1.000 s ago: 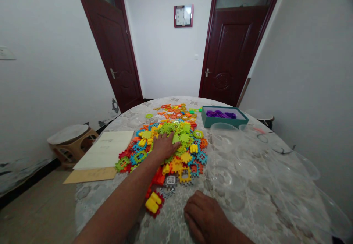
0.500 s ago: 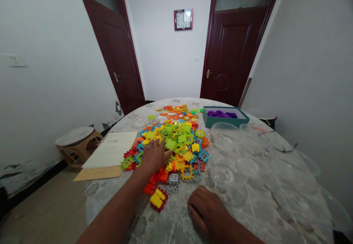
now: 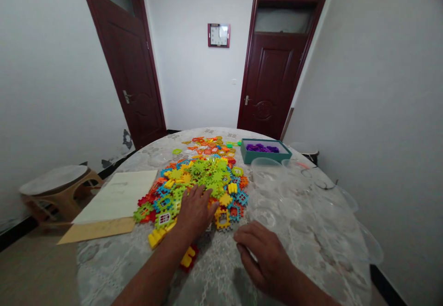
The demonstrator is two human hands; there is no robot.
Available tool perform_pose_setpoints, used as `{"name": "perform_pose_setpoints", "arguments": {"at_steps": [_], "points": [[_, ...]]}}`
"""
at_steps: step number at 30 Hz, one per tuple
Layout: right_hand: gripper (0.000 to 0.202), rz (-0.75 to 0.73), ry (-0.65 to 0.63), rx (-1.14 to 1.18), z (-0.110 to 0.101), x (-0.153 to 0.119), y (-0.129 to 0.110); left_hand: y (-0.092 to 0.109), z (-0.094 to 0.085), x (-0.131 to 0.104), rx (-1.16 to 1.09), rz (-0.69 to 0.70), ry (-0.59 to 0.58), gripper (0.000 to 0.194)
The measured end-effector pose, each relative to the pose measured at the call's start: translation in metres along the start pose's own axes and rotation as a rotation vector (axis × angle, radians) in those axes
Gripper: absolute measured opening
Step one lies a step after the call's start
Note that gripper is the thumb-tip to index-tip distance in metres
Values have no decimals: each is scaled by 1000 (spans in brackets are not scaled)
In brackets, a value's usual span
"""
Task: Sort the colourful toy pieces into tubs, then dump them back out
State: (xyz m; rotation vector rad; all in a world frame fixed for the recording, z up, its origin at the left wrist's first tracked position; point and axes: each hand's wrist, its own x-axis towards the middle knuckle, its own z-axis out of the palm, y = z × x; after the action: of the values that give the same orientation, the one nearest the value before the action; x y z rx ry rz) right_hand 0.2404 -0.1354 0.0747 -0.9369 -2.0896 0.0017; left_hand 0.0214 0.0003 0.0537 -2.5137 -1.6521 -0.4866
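Note:
My left hand rests on the near part of a pile of colourful plastic building blocks. Its fingers are apart and point toward the green pieces; none is gripped between them. Under and beside my left forearm lie a yellow block and a red piece with yellow on it. To the right, low over the tablecloth and off the pile, is my right hand. Its fingers curl in toward the thumb, and I see nothing in them. A yellow square frame piece lies between the two hands.
A green box with purple pieces stands at the back right. Clear plastic bowls spread along the table's right side. Paper and a brown card lie at the left edge. More small pieces lie behind the pile.
The view has swung a little, so the surroundings sit further left. My left hand has come nearer over the pile's front, uncovering pieces on its left. My right hand has barely moved.

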Motion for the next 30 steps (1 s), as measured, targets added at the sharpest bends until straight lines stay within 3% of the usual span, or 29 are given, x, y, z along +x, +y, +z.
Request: {"name": "perform_pose_setpoints", "arguments": {"at_steps": [2,4,7,10,14,18,23,30], "points": [[30,44,39,-69,-36,23,3,-2,5,-4,-9,28,51,46],[28,61,81,-199,-72,50,22,-7,12,-7,-24,62,89,41],[23,88,115,-456,-115,91,83,-16,22,-8,-55,125,153,36],[29,238,-63,-701,-136,123,162,-25,26,-6,-83,180,215,34],[34,562,-448,-880,-134,145,249,-33,24,-5,-123,210,329,30],[39,676,-563,-911,-116,149,300,-38,16,-7,-138,229,423,27],[35,714,-682,-924,-97,152,338,-44,7,-6,-149,243,465,24],[40,718,-756,-954,-87,154,368,-46,2,-7,-170,232,476,25]]}}
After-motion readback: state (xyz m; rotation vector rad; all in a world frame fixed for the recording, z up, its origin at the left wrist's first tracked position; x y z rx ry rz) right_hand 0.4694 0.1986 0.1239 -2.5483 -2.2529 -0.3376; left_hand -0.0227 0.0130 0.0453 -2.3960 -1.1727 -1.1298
